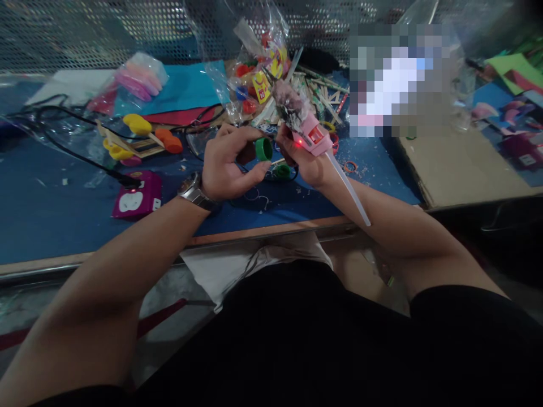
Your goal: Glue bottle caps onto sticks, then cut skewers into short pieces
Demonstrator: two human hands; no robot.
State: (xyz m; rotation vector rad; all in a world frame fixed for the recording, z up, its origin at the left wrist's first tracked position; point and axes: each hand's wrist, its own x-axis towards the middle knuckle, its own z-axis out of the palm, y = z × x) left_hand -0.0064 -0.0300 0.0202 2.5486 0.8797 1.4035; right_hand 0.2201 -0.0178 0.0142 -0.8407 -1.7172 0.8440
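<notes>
My left hand pinches a green bottle cap between thumb and fingers, its open side turned partly toward my right hand. In my right hand is a pink hot glue gun, fingers wrapped round its handle and a red light lit on it. Dark, glue-crusted matter covers its front end, which points away from me. A translucent glue stick sticks out of its back, above my right forearm. On the blue table, just below the gap between my hands, rests another green cap.
Left on the table is a purple box with a black cable, near a craft-stick piece with yellow and orange caps. Behind lie craft sticks, a bag of colourful caps and blue paper. Cardboard is right.
</notes>
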